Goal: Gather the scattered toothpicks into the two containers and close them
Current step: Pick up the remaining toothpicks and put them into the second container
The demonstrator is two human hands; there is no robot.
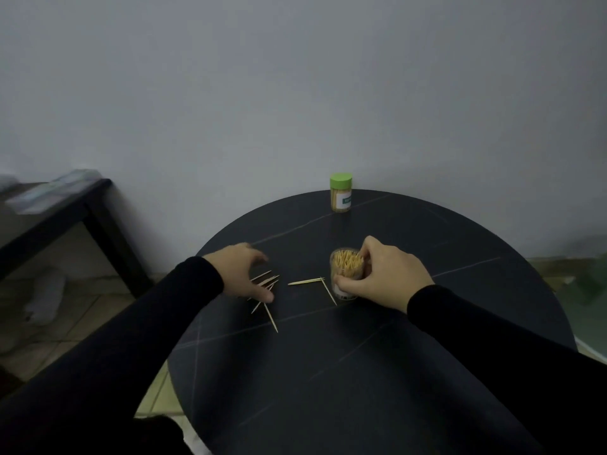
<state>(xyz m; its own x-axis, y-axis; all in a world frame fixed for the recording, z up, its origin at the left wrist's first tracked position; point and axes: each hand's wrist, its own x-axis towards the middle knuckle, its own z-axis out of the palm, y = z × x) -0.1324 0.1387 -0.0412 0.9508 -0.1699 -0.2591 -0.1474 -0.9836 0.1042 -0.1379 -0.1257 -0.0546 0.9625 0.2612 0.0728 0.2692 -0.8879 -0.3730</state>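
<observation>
An open clear container [345, 268] packed with toothpicks stands mid-table, and my right hand [386, 274] grips its right side, fingers curled round the rim and base. Left of it lie loose toothpicks [306, 282] on the dark tabletop. My left hand [244, 270] hovers with curved fingers over a small cluster of toothpicks [265, 280]; whether it touches them is unclear. Another single toothpick [271, 318] lies nearer me. A second container with a green lid [341, 193] on it stands at the table's far edge.
The round black table [328, 372] stands against a grey wall. A dark side table [82, 205] with pale items on it stands at the left. Tiled floor shows below it, with a white object lying there.
</observation>
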